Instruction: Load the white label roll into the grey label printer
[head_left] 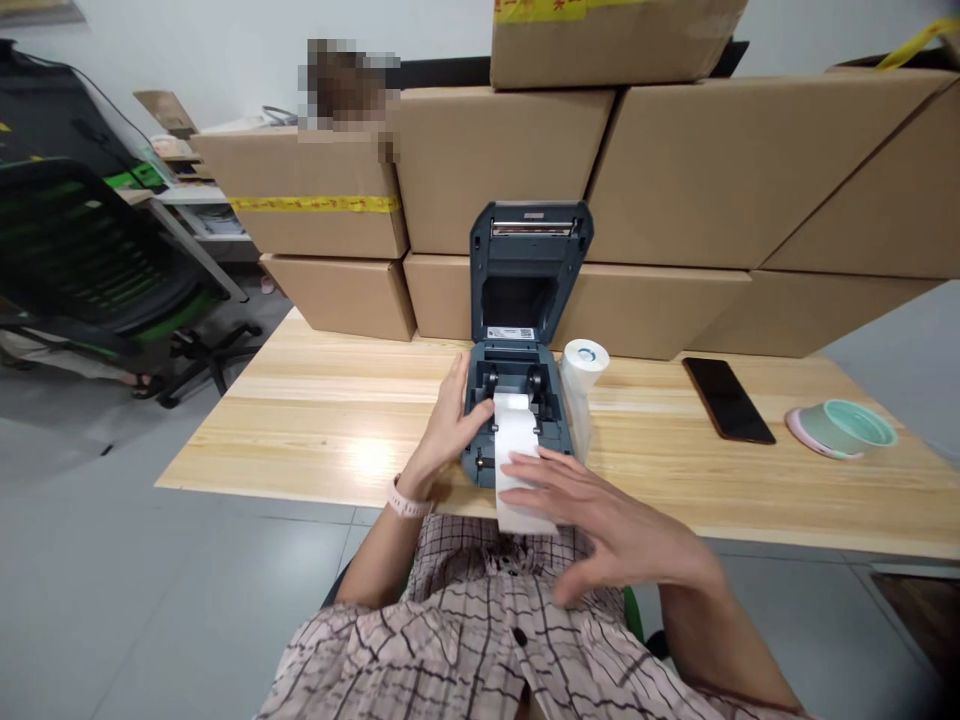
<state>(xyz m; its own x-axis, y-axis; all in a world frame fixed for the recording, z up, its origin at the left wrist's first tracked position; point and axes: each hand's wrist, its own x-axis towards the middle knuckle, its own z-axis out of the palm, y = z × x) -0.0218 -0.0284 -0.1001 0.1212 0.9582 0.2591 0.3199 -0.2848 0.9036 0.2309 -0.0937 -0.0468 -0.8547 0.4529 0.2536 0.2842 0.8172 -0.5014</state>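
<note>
A dark grey label printer (476, 470) stands on the table before me with its lid (480, 270) raised. From its inside a white label strip (514, 432) runs toward me and hangs past the table's front edge. My left hand (448, 425) rests against the printer's left side, fingers stretched along the outside and thumb reaching over the rim beside the strip. Over the strip's lower part lies my right hand (600, 515), palm down, fingers spread and thumb apart; whether it presses on the strip I cannot tell. A white label roll (577, 358) stands right of the printer.
Cardboard boxes (495, 160) are stacked along the back of the wooden table (300, 430). To the right lie a black phone (726, 400) and a green cup-like container (847, 428). An office chair (90, 250) is on the floor at left. A blurred-out patch shows behind the boxes.
</note>
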